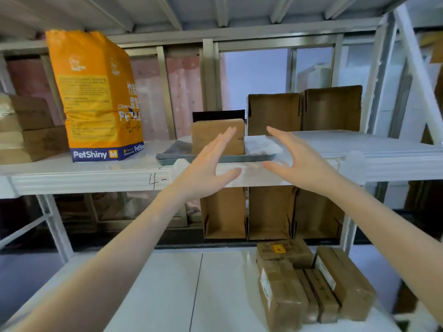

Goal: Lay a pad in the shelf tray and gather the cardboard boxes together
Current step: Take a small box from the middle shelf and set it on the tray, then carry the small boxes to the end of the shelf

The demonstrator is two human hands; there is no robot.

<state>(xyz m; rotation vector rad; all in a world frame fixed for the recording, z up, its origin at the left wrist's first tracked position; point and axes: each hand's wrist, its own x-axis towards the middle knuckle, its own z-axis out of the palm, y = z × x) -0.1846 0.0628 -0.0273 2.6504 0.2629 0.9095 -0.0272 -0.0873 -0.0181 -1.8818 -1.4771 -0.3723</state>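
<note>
One cardboard box (pixel 217 136) sits on the padded tray (pixel 215 158); both grips spread, empty.

A stockroom or small warehouse with open metal racking.

White steel shelving (pixel 79 180) runs in tiers, its front edge hand-marked "4-" (pixel 157 182). Sealed cardboard parcels (pixel 311 281) with shipping labels lie on the lower shelf, and more taped boxes (pixel 26 128) are stacked at the far left. Empty open-fronted cardboard bins (pixel 304 111) stand side by side as sorting slots, with another row (pixel 271 212) below. A large orange PetShiny bag (pixel 96 92) of retail goods stands on the shelf.
</note>
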